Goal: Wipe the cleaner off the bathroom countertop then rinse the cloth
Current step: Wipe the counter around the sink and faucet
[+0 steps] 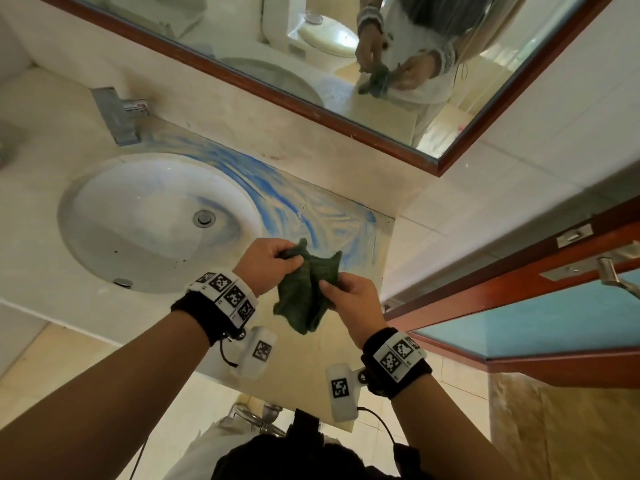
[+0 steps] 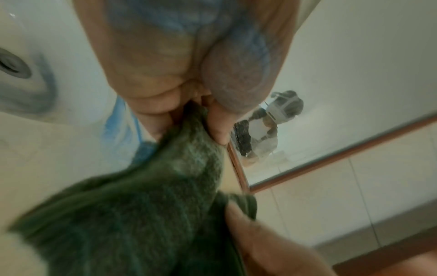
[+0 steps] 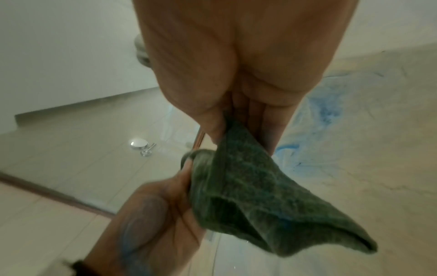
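- Right hand [image 1: 349, 299] and left hand [image 1: 266, 263] each pinch the green cloth [image 1: 306, 292], held aloft, probably refolding it for a clean face.
- Blue cleaner [image 1: 277, 188] streaks the countertop [image 1: 346, 223] at twelve o'clock; sink [image 1: 104, 244] at ten.

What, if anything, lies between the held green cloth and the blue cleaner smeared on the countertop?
Nothing visible. Both hands, left hand and right hand, pinch the cloth just above the countertop, with the blue cleaner lying bare beyond it.

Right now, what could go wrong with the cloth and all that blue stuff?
The cloth is only pinched by the left hand and right hand, so it might slip. Blue cleaner still streaks the countertop and could smear further. The left palm looks blue-stained and may spread marks.
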